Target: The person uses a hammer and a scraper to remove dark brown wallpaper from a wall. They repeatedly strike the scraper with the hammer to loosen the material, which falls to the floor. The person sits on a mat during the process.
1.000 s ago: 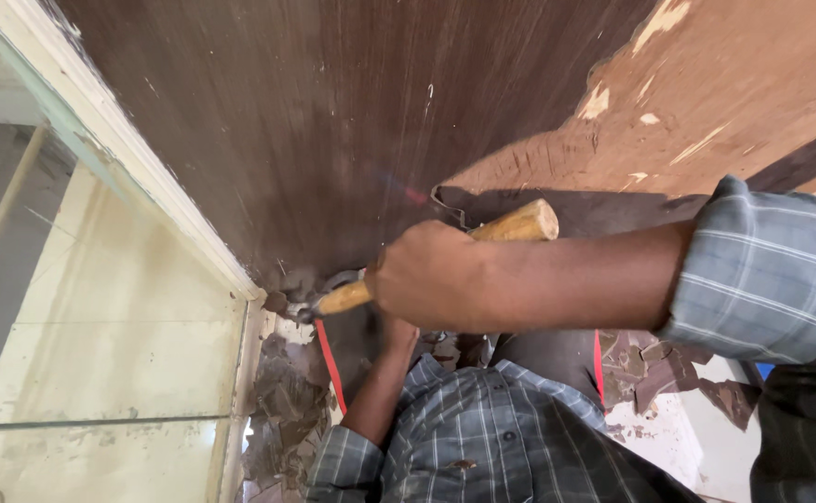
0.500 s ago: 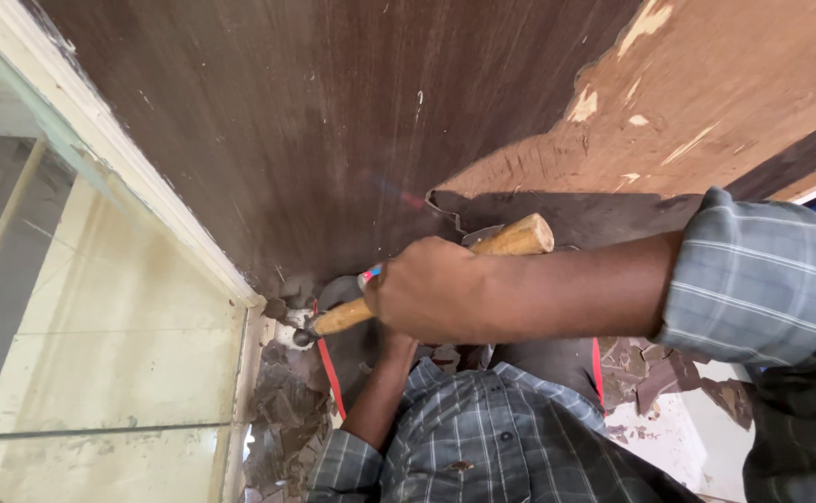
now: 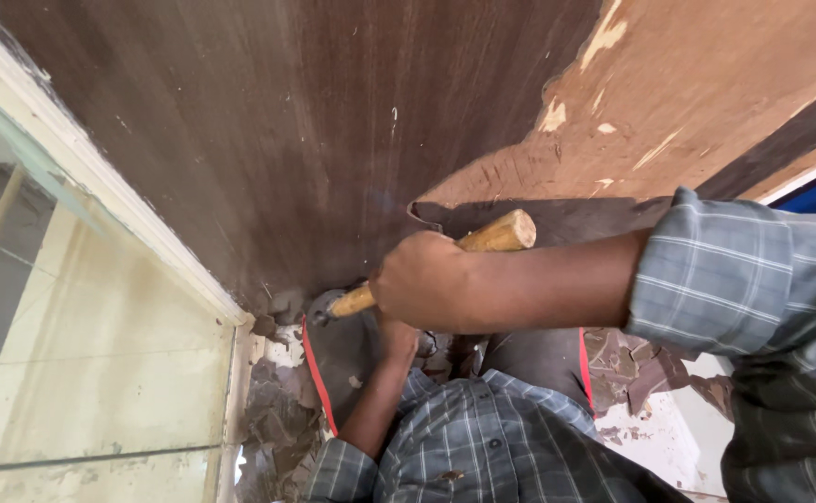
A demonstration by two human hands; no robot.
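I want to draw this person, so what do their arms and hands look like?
Both hands are bare, with no gloves. The right hand comes out of a grey-blue checked shirt sleeve pushed up so the forearm shows. The left hand has the same checked sleeve, rolled near the elbow. No watch or rings can be seen.

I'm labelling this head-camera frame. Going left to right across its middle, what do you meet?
Glass pane → white frame strip → hammer head → right hand on the wooden handle → bare forearm → plaid sleeve.
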